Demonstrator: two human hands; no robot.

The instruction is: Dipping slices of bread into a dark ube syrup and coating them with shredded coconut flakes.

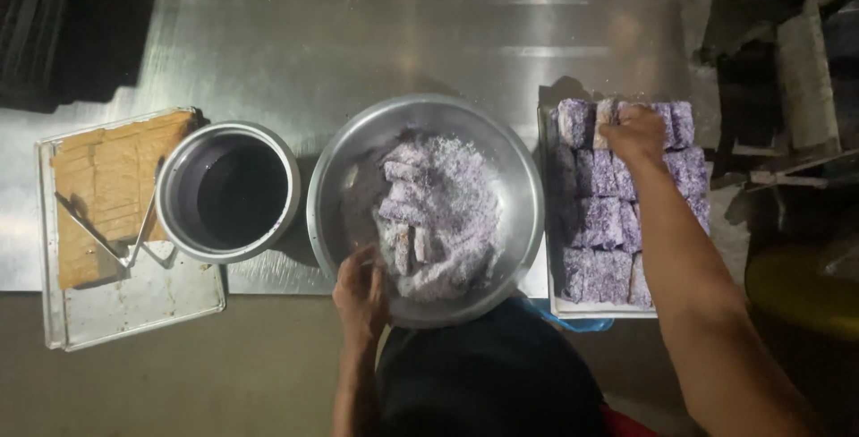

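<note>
My left hand (361, 292) rests on the near rim of a wide metal bowl (519, 178), fingers curled over its edge. The bowl holds purple shredded coating and several coated cake pieces (428, 222). My right hand (633, 131) reaches to the far end of a tray (591, 309) on the right, closed on one coated purple piece (607, 115) among several rows of purple squares (601, 222).
A metal pot of dark purple liquid (228, 191) stands left of the bowl. Beside it lies a flat tray (134, 307) with sliced brown cake (112, 182) and metal tongs (107, 240). Everything sits on a steel table (403, 25). Dark clutter fills the right side.
</note>
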